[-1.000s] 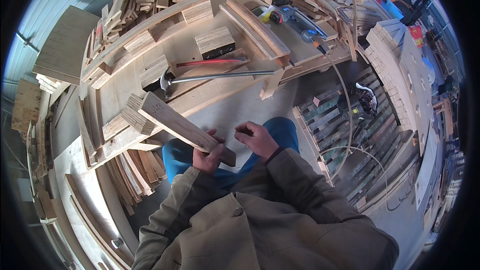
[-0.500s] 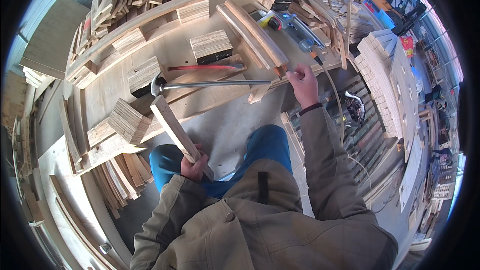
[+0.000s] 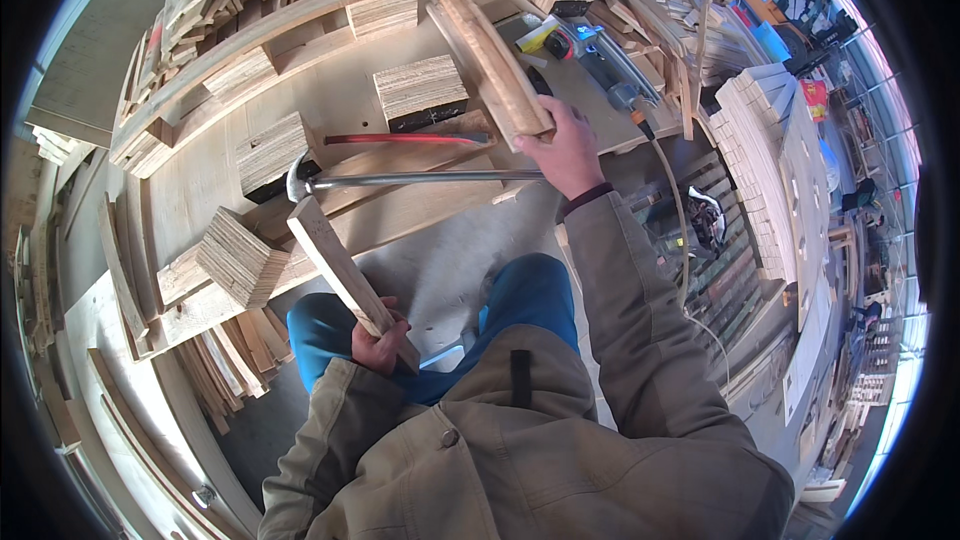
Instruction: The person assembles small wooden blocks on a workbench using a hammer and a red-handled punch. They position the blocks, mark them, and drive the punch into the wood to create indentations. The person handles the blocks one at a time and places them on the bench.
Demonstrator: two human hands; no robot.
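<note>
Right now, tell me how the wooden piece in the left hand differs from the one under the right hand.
The slat in the left hand is straight, narrow and held up off the bench, one end free. The curved piece is wider, bowed, and lies on the workbench, with the right hand gripping its near end. Both are pale, unfinished wood.

Pale tan wood slat point(image 3: 345, 275), red-handled bar point(image 3: 405, 139), blue trousers point(image 3: 520, 300)
</note>
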